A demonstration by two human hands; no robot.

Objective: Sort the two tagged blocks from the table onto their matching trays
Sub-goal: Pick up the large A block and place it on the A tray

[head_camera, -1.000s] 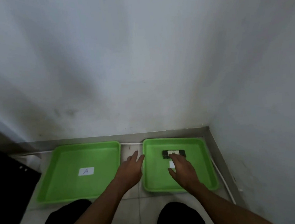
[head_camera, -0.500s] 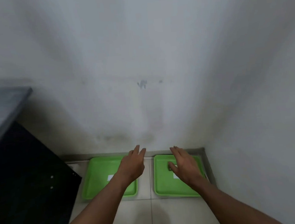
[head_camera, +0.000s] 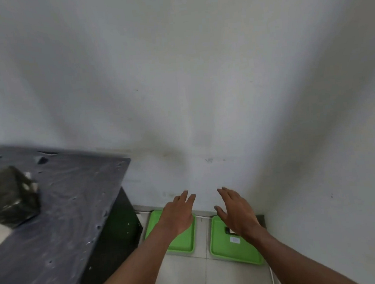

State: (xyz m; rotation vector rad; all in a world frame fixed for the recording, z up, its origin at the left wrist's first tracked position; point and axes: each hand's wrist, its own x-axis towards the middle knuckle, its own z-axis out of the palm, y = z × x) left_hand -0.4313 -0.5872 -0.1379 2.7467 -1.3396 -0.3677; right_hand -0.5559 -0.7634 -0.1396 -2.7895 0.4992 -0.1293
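Hands [head_camera: 207, 214] spread, empty | dark block [head_camera: 229, 230] on right green tray [head_camera: 224, 251]

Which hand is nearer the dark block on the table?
Left. The left hand hangs above the left tray, nearer the dark block; the right hand is farther right.

Grey-white wall [head_camera: 199, 73], pale tiled floor [head_camera: 188, 276], white cable [head_camera: 271, 276] along the wall.
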